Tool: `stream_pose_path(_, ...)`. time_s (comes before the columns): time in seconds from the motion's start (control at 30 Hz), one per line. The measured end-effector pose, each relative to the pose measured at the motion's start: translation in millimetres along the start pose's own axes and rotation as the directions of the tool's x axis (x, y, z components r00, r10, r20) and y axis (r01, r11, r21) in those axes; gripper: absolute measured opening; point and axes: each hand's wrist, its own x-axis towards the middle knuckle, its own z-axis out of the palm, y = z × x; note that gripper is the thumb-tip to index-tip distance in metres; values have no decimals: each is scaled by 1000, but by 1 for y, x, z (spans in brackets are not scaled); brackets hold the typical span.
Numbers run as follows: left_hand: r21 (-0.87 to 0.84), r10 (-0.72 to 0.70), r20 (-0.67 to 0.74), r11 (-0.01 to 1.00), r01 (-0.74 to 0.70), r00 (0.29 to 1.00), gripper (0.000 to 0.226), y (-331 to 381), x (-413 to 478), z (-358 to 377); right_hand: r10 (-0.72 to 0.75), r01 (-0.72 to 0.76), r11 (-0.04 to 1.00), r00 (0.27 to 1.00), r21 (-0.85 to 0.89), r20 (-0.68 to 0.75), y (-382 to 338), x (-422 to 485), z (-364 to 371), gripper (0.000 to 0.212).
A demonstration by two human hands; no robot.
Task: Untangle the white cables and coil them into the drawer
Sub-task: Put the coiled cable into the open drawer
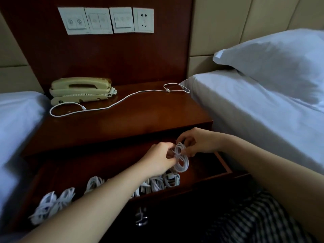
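Just above the open drawer [225, 164], a white coil [183, 163] hangs between both hands. The left hand [157, 162] has its fingers [168, 152] pinched on the wrapped middle, and the right hand [199, 142] pinches the upper loop. More coils [169, 181] lie along the drawer's front. A loose cable [122, 100] snakes across the worktop [140, 118] beside the phone [80, 90].

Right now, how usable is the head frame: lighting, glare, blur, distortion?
Head view: dim overall; the drawer interior is in deep shadow, yet the coiled cable pinched by the left hand and right hand reads clearly; faint sheen on the nightstand top; wide-angle bends the switch plates; edges soft, no heavy motion blur.
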Motion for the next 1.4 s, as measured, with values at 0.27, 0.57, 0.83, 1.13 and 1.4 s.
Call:
stream_pose_path(0.27,162,-36,64,986,26,997,24,-12,2,13,58,-63,998,985,26,165,19,3,10,26)
stream_pose_path(0.57,219,-43,188,976,1,981,27,-14,1,19,155,-122,985,941,-124,302,14,6,15,12)
stream_pose_path(0.83,309,-26,174,951,-29,984,30,-6,0,-1,63,-10,934,989,-358,136,-4,11,6,18)
stream_pose_path(1.13,242,100,-169,969,-57,981,22,-11,-7,-89,-334,232,934,834,-271,-439,-43,48,-2,10)
stream_pose_path(1.4,373,-134,-492,860,348,860,47,-93,-4,-137,-272,172,934,911,-314,-311,-70,114,27,39)
